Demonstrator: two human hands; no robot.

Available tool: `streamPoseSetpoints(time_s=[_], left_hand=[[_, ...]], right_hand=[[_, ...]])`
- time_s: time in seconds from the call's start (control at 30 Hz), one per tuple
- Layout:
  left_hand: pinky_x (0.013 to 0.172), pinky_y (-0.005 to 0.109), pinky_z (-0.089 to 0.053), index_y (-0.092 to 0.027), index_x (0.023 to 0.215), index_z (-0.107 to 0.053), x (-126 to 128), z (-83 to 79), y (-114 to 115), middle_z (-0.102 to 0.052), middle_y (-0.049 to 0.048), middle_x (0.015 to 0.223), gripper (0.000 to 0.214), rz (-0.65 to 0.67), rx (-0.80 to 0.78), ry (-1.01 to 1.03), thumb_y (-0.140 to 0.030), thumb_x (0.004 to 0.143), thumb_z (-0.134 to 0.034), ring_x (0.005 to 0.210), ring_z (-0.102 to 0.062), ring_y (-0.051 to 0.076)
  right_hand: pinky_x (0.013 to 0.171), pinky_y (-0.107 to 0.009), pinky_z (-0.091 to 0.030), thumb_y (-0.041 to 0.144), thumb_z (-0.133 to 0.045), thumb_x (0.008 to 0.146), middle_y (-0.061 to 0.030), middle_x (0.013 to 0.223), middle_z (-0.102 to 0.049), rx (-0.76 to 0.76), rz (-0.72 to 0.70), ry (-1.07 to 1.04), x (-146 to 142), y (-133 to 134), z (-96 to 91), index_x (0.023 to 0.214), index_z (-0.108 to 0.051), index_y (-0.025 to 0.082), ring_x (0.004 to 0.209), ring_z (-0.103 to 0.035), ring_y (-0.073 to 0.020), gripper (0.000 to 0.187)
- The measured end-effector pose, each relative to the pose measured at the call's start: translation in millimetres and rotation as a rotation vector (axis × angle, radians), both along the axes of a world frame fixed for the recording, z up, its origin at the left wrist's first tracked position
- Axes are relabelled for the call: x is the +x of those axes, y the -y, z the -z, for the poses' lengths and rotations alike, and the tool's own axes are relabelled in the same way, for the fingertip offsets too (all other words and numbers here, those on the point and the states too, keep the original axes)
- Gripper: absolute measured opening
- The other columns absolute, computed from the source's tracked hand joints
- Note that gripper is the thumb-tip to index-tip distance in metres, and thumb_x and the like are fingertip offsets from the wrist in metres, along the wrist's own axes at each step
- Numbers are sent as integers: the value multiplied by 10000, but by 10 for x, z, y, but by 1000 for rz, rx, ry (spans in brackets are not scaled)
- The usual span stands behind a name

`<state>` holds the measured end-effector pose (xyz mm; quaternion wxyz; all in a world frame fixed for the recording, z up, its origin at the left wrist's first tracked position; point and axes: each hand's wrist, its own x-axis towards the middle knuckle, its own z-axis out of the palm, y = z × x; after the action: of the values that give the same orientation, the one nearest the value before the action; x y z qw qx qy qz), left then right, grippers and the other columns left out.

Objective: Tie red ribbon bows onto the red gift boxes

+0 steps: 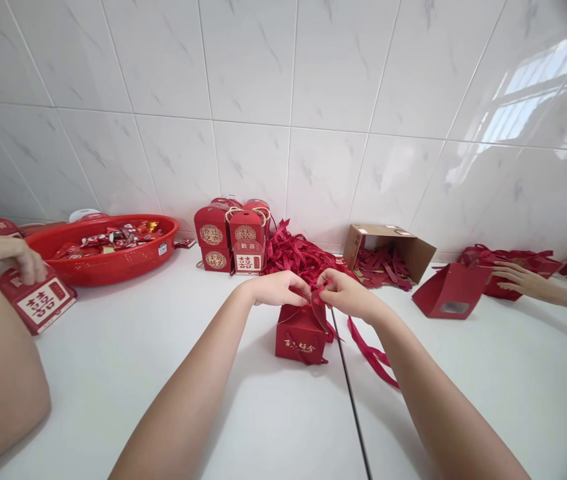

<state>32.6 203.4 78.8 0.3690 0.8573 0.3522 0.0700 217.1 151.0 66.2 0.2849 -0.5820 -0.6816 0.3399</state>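
A small red gift box (299,337) with gold lettering stands upright on the white table in front of me. Above its top, my left hand (282,289) is closed in a pinch on red ribbon at the box's peak. My right hand (346,291) pinches the same red ribbon (316,295) from the other side, fingers closed. The exact loop between the fingertips is too small to make out. A long ribbon tail (370,353) trails onto the table beneath my right forearm. Behind the hands lies a heap of loose red ribbons (296,250).
A red plastic basket (113,263) of wrapped sweets stands left, near stacked red boxes (230,237). An open cardboard carton (420,257) lies behind right. Other people's hands touch a box (43,303) at left and boxes at right, near a tent-shaped box (450,291).
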Motion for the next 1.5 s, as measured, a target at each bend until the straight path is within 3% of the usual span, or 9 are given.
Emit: streamPoseSetpoints(time_s=[0.17, 0.4, 0.6, 0.77, 0.93, 1.1, 1.33, 1.43, 1.5], left_hand=[[802, 281, -441, -206, 920, -695, 7, 9, -14, -682, 15, 1043, 255, 4, 12, 8, -335, 719, -606, 923, -594, 196], [739, 268, -436, -178, 815, -686, 40, 75, -44, -686, 15, 860, 202, -64, 24, 44, -265, 669, -578, 820, -590, 180], [683, 278, -439, -187, 777, -638, 63, 26, -2, -654, 8, 830, 192, -100, 41, -6, -275, 687, -493, 782, -572, 180], [699, 299, -434, -193, 782, -601, 37, -139, 124, -628, 38, 954, 178, -177, 144, -31, -286, 719, -462, 850, -563, 209], [700, 304, -434, -207, 744, -538, -28, -410, 459, -584, 41, 1050, 145, -293, 491, -1, -289, 782, -425, 900, -553, 216], [730, 296, -443, -224, 833, -535, -107, -582, 755, -580, 25, 1081, 186, -310, 551, 95, -327, 842, -380, 926, -564, 200], [507, 284, -386, -234, 867, -493, -75, -375, 571, -632, 42, 869, 217, -336, 260, -390, -403, 733, -516, 693, -600, 230], [480, 272, -355, -220, 809, -480, -2, -226, 520, -624, 57, 845, 167, -323, 277, -404, -340, 706, -533, 662, -589, 223], [471, 269, -331, -211, 768, -475, 24, -123, 541, -610, 64, 829, 110, -330, 345, -369, -278, 696, -527, 617, -570, 204]], right_hand=[[477, -210, -325, 173, -516, 716, 44, 621, -565, -5, -7, -8, 3, -2, 16, 844, -480, 217, 547, -484, -107, 140], [506, -209, -375, 180, -519, 754, 37, 630, -614, -30, -89, -5, -11, 24, 6, 869, -467, 225, 582, -542, -116, 134], [539, -227, -404, 231, -533, 788, 31, 658, -605, -5, -102, 39, 6, 35, -20, 866, -508, 218, 621, -570, -124, 83], [585, -241, -413, 286, -585, 774, 11, 772, -602, 115, -119, 61, 45, 28, -28, 913, -617, 228, 681, -543, -125, 153], [765, -279, -448, 345, -574, 817, -31, 941, -635, 137, -266, -222, 8, 100, -123, 957, -662, 200, 864, -575, -149, 220], [675, -250, -437, 371, -608, 819, -11, 808, -610, 220, -262, -511, -11, 237, -275, 849, -636, 174, 718, -541, -107, 201], [617, -262, -459, 301, -613, 840, -16, 754, -617, 546, -134, -637, 119, 692, -575, 828, -647, 206, 682, -567, -129, 102], [628, -283, -476, 269, -598, 848, -21, 747, -621, 701, -134, -756, 263, 946, -679, 840, -649, 232, 691, -585, -146, 64], [598, -291, -472, 301, -609, 822, -8, 666, -576, 721, -249, -864, 370, 1063, -725, 822, -638, 245, 626, -566, -146, 63]])
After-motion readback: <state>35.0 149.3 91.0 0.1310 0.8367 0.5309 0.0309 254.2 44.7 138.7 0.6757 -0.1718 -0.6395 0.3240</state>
